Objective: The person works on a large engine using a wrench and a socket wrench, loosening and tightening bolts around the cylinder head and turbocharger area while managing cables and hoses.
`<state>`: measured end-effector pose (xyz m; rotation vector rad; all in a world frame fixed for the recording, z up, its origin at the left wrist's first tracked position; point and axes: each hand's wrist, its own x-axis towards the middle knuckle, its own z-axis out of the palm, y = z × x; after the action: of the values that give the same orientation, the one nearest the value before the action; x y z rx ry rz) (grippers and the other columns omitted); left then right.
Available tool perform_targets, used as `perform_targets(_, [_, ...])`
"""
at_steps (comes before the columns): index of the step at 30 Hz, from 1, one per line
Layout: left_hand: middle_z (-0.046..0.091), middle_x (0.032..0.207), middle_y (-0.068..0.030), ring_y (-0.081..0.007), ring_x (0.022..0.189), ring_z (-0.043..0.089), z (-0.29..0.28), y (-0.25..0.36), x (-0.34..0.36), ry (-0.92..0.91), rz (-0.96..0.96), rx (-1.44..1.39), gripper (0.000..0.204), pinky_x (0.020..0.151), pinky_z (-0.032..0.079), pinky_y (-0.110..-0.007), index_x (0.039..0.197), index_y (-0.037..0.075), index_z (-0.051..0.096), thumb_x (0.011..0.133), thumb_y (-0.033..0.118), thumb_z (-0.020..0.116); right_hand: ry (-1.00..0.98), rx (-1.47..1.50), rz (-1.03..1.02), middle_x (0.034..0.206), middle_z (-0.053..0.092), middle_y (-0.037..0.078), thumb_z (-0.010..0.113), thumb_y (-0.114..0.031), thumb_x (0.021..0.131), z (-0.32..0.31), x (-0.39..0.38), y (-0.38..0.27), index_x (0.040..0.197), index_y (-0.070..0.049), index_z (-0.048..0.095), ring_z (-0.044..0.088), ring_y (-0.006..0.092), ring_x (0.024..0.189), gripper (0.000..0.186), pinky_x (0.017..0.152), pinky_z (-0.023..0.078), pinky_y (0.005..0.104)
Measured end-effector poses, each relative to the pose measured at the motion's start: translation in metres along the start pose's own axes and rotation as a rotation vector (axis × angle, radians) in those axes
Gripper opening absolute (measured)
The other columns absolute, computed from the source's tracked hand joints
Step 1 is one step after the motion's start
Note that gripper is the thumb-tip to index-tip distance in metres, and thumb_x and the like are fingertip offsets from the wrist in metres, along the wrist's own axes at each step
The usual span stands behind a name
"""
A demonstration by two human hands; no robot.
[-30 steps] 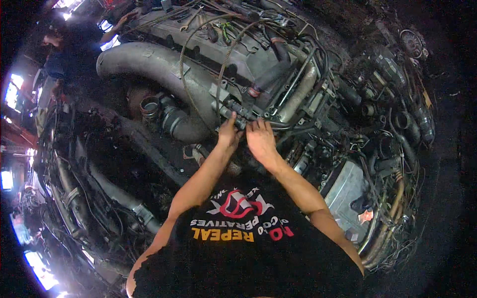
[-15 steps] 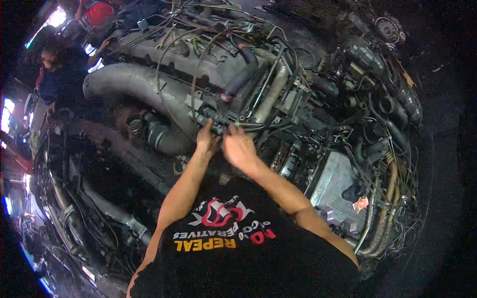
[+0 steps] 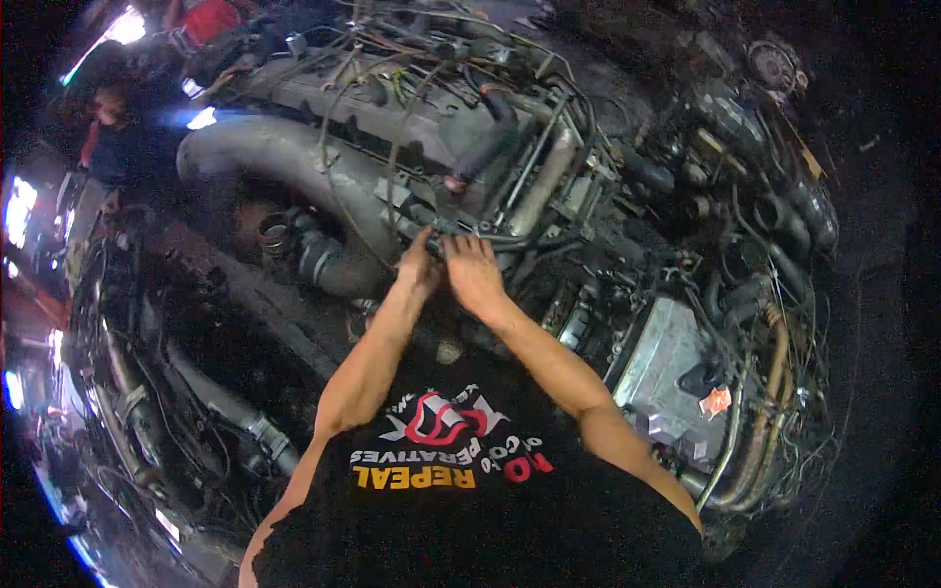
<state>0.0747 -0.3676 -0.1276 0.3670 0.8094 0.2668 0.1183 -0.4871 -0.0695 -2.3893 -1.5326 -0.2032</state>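
Your right hand (image 3: 474, 278), more bunched half a second ago, now lays straighter fingers at the dark fitting (image 3: 422, 213) beside the engine (image 3: 443, 137); your left hand (image 3: 420, 267) is part-curled there. Either grip is unclear.

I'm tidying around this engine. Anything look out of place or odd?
A loose-looking cable droops across the large curved pipe rather than running along it. Left of the left hand, a short pipe gapes open, nothing joined to its mouth. I can't make out any spill.
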Motion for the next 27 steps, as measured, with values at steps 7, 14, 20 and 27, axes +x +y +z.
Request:
perform_targets(7, [0.056,0.096,-0.0059,-0.0179,0.083,0.051,0.02,0.013,-0.035,0.056,0.011,0.205,0.033,0.07,0.041,-0.034,0.112,0.009,0.05,0.089,0.032,0.048,-0.01,0.104,-0.087,0.1,0.052,0.018,0.059,-0.013,0.072,-0.023,0.01,0.004,0.104,0.002,0.054,0.049,0.0342,0.097,0.036,0.085,0.04,0.0439])
perform_targets(14, [0.059,0.088,-0.0054,-0.016,0.06,0.054,-0.006,0.028,-0.024,0.034,0.071,0.568,0.041,0.051,0.041,-0.028,0.107,0.006,0.053,0.085,0.04,0.054,-0.025,0.329,-0.094,0.093,0.058,0.016,0.059,-0.019,0.075,-0.041,0.057,0.006,0.094,-0.002,0.06,0.052,0.0356,0.092,0.026,0.08,0.044,0.0438])
perform_targets(20, [0.061,0.101,-0.0067,-0.0143,0.096,0.054,0.0,0.116,-0.068,-0.671,0.231,1.29,0.035,0.088,0.041,-0.03,0.107,0.0,0.058,0.089,0.029,0.051,0.274,0.416,0.01,0.095,0.056,0.014,0.063,-0.008,0.068,-0.026,0.074,0.008,0.093,-0.002,0.06,0.05,0.0319,0.093,0.026,0.082,0.042,0.0399])
perform_targets(27, [0.063,0.091,-0.0107,-0.0174,0.084,0.057,0.04,0.302,-0.051,-0.284,0.804,1.452,0.031,0.079,0.045,-0.031,0.104,0.0,0.058,0.084,0.024,0.058,0.345,0.257,0.134,0.104,0.053,0.012,0.063,-0.006,0.067,-0.003,0.078,0.004,0.091,-0.004,0.06,0.048,0.0333,0.096,0.024,0.086,0.04,0.0425])
